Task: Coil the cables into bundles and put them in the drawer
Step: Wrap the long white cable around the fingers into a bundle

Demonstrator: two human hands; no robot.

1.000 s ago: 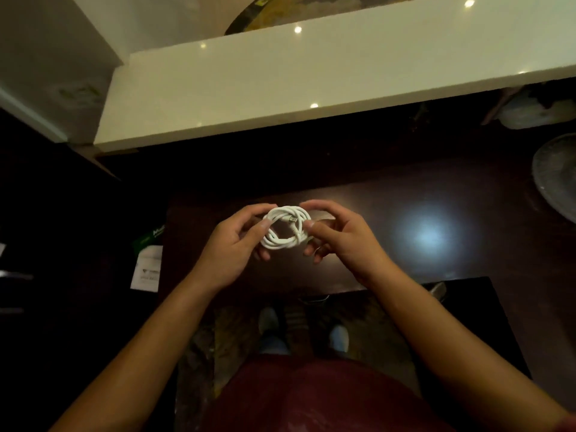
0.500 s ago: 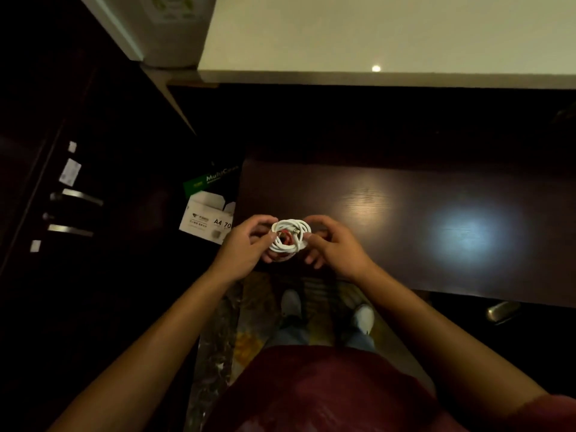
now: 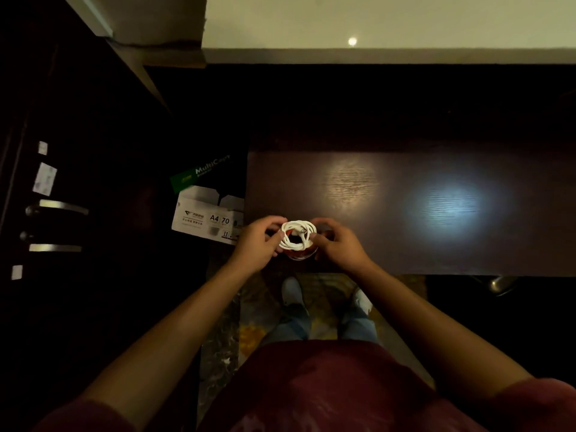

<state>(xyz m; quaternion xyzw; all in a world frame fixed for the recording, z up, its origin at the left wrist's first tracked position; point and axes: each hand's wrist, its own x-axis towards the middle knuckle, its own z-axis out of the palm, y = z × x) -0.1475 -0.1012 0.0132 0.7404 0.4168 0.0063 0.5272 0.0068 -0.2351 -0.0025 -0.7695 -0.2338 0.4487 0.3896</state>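
Both hands gripped one coiled white cable (image 3: pixel 297 235) at the dark bench's (image 3: pixel 405 244) near edge: my left hand (image 3: pixel 260 241) pinching its left side, my right hand (image 3: pixel 338 244) curled round its right.

In front of me is a dark wooden table (image 3: pixel 405 213), its grain showing under 2 patches of reflected light, 1 warm and 1 bluish. I can make out nothing lying on its bare top. Left of the table, a box of A4 paper (image 3: pixel 207 218) with a green-and-white label sits lower down, just beside the table's edge, and below me is a patterned floor (image 3: pixel 218 338) where my 2 shoes stand.
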